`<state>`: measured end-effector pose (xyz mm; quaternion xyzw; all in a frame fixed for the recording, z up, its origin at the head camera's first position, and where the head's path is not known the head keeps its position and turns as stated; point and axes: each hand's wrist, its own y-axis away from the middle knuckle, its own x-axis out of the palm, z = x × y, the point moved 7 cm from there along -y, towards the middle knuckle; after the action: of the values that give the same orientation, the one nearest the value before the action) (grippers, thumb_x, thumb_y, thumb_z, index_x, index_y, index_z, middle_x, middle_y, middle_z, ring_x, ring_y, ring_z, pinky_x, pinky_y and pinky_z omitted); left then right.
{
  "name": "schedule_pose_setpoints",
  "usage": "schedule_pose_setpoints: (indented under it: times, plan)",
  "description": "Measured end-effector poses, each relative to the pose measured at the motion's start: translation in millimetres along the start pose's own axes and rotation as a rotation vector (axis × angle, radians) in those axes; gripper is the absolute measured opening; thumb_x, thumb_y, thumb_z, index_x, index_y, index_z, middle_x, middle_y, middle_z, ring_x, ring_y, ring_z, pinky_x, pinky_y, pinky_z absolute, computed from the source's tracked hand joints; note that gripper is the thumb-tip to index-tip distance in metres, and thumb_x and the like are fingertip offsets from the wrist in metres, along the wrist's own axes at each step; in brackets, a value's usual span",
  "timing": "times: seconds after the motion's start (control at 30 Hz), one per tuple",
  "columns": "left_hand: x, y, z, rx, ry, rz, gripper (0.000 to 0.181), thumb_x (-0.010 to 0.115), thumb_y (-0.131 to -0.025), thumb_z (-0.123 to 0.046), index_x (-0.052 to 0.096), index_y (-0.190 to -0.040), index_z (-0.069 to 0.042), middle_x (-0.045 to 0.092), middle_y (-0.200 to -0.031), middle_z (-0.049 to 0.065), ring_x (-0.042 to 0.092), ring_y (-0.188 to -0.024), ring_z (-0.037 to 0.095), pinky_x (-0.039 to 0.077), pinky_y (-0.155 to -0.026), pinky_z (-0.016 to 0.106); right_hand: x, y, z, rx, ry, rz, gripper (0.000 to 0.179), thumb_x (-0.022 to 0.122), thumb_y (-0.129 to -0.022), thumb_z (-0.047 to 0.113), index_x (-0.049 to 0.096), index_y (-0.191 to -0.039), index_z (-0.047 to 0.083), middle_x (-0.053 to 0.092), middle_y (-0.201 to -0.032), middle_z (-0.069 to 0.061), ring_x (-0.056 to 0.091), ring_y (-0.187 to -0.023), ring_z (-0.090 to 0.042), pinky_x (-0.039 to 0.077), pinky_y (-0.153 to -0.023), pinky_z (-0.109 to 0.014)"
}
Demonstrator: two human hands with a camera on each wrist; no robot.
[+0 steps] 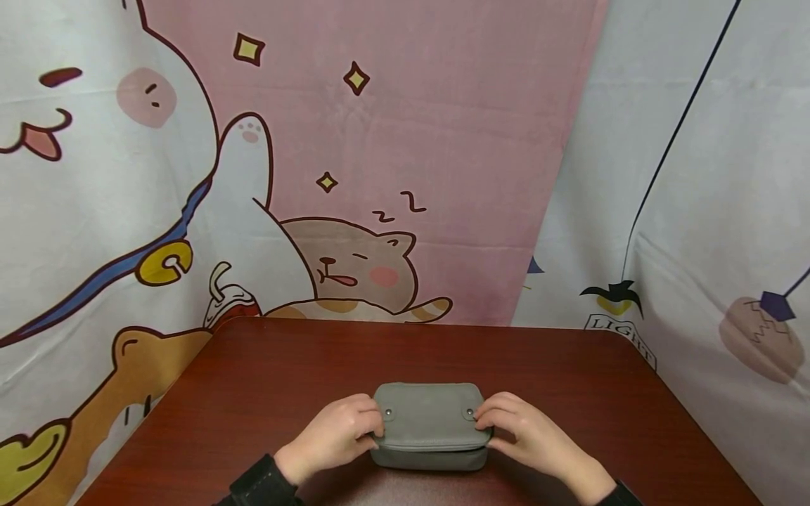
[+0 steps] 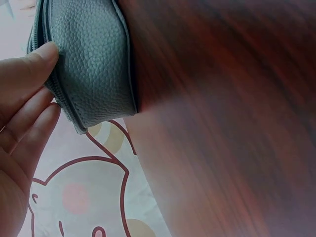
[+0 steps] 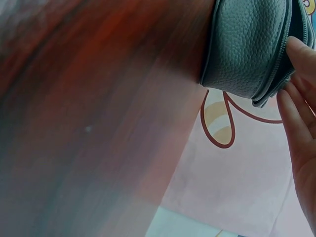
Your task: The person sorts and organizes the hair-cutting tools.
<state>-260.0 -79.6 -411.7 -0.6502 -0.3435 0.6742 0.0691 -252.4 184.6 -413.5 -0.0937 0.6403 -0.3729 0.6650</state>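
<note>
A small grey-green zip bag (image 1: 432, 419) of grained leather sits on the table near its front, with two metal studs on its top. The left hand (image 1: 344, 432) grips the bag's left end; in the left wrist view its thumb (image 2: 47, 52) lies by the zip's edge. At the opposite end, the right hand (image 1: 528, 434) pinches the upper rim. Seen from the right wrist, the zip (image 3: 281, 64) is parted there, with the thumb (image 3: 301, 54) at the gap. What lies inside the bag is hidden.
The dark red-brown wooden table (image 1: 304, 358) has rounded far corners. Behind it hangs a cloth backdrop (image 1: 443, 140) with cartoon animals on pink and white. More white cloth (image 1: 715, 211) with printed lamps hangs on the right.
</note>
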Motion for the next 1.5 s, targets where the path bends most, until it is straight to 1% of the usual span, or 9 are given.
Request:
schedule_pose_setpoints:
  times: [0.2,0.37,0.6,0.77,0.83,1.07,1.23,1.37,1.5]
  plan:
    - [1.8,0.1,0.6,-0.010,0.011,0.005,0.034,0.092,-0.064,-0.009,0.064,-0.080,-0.020,0.060,-0.087,-0.013,0.057,-0.085,0.003,0.046,-0.076,0.013,0,2.5,0,-0.034,-0.011,0.000,0.042,0.087,-0.071,0.003,0.069,-0.107,0.017,0.063,-0.114,-0.001,0.059,-0.105,-0.019,0.043,-0.092,-0.017]
    - [1.9,0.4,-0.7,-0.012,0.012,0.011,0.033,0.092,-0.063,-0.008,0.066,-0.079,-0.020,0.060,-0.085,-0.013,0.056,-0.084,0.003,0.045,-0.075,0.012,0,4.5,0,-0.022,-0.026,0.019,0.033,0.084,-0.077,0.008,0.070,-0.105,0.018,0.064,-0.114,0.000,0.059,-0.106,-0.017,0.043,-0.092,-0.017]
    - [3.1,0.1,-3.5,-0.011,0.010,0.017,0.034,0.092,-0.062,-0.006,0.066,-0.079,-0.019,0.059,-0.085,-0.013,0.056,-0.084,0.003,0.045,-0.076,0.012,-1,6.2,-1,-0.009,-0.032,0.006,0.033,0.086,-0.076,0.010,0.071,-0.103,0.020,0.064,-0.112,0.002,0.059,-0.103,-0.016,0.044,-0.090,-0.016]
    - [3.8,-1.6,-6.4,-0.035,-0.019,0.047,0.033,0.092,-0.063,-0.007,0.065,-0.079,-0.019,0.058,-0.085,-0.013,0.055,-0.083,0.003,0.045,-0.075,0.011,-1,6.3,-3,0.002,-0.046,0.002,0.030,0.086,-0.076,0.013,0.071,-0.101,0.021,0.064,-0.110,0.003,0.059,-0.101,-0.015,0.043,-0.089,-0.016]
    - [3.3,-4.1,-8.3,-0.066,-0.039,0.068,0.033,0.093,-0.063,-0.011,0.065,-0.079,-0.020,0.058,-0.084,-0.013,0.055,-0.083,0.003,0.045,-0.072,0.011,-2,5.0,-3,0.022,-0.055,-0.007,0.029,0.085,-0.078,0.013,0.071,-0.102,0.021,0.064,-0.109,0.004,0.059,-0.100,-0.015,0.043,-0.088,-0.016]
    - [6.2,-18.9,-9.0,-0.303,-0.081,0.212,0.035,0.091,-0.067,-0.039,0.065,-0.084,-0.024,0.055,-0.083,-0.016,0.052,-0.080,0.002,0.044,-0.061,0.017,-8,-1.6,-13,0.209,-0.002,-0.061,0.025,0.082,-0.082,0.014,0.071,-0.104,0.018,0.065,-0.108,0.010,0.059,-0.100,-0.010,0.049,-0.083,-0.026]
    - [6.1,-30.7,-10.0,-0.375,-0.044,0.188,0.043,0.089,-0.070,-0.043,0.067,-0.097,-0.018,0.061,-0.093,-0.009,0.056,-0.086,0.007,0.048,-0.067,0.022,-6,-6.3,-24,0.348,0.050,-0.047,0.029,0.078,-0.087,0.020,0.069,-0.113,0.012,0.064,-0.112,0.008,0.060,-0.105,-0.013,0.052,-0.084,-0.037]
    - [9.7,-40.5,-8.1,-0.406,-0.066,0.182,0.074,0.090,-0.066,-0.050,0.063,-0.122,-0.009,0.062,-0.112,0.000,0.058,-0.102,0.016,0.052,-0.082,0.033,-2,-10.0,-32,0.442,0.027,-0.009,0.033,0.075,-0.090,0.023,0.066,-0.120,0.009,0.063,-0.116,0.004,0.061,-0.106,-0.016,0.052,-0.086,-0.041]
    - [18.5,-45.3,-3.4,-0.449,-0.078,0.226,0.104,0.090,-0.060,-0.059,0.051,-0.140,-0.006,0.057,-0.127,0.006,0.054,-0.118,0.023,0.047,-0.095,0.042,6,-11.5,-38,0.516,-0.007,0.044,0.038,0.069,-0.094,0.025,0.063,-0.128,0.007,0.062,-0.123,-0.003,0.061,-0.111,-0.022,0.051,-0.089,-0.045]
